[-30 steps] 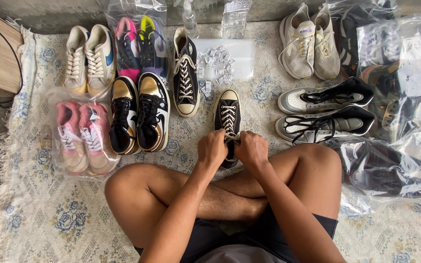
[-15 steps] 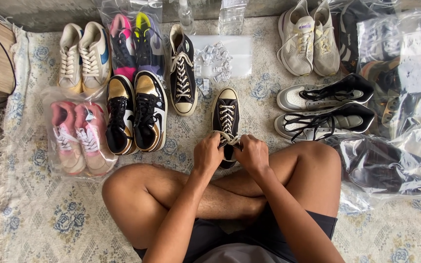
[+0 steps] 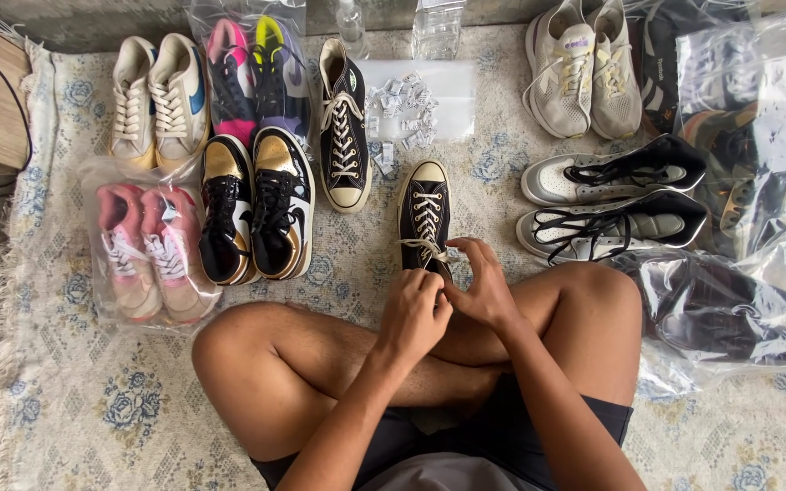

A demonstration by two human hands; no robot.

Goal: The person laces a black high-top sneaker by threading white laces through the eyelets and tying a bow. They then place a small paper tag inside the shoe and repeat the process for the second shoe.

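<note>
Currently: both hands working at the laces of a black high-top

Left hand (image 3: 414, 309) and right hand (image 3: 482, 291) are meeting over the near end of a black high-top sneaker (image 3: 425, 214), fingers pinching its cream laces (image 3: 422, 244); both hands are closing on lace, touching each other. The sneaker is lying toe-away on the floral rug (image 3: 65, 400), just beyond the person's crossed legs.

Moving outward: its matching high-top (image 3: 343, 127) is lying to the left and farther off, apart from it. Just left of that, a black-and-gold pair (image 3: 256, 205) is sitting side by side. A pink pair in a clear bag (image 3: 143, 241) is resting farther left. Above, a cream pair with a blue mark (image 3: 156, 100) and a bagged pink-and-yellow pair (image 3: 252, 73) are lining the far edge. A clear bag of small white packets (image 3: 411, 95) is lying beyond the held sneaker. To the right, a grey-and-black pair (image 3: 611, 200) is lying on its sides; a beige pair (image 3: 584, 64) is sitting above it. Clear bags with dark shoes (image 3: 730, 309) are piling at the right edge.
</note>
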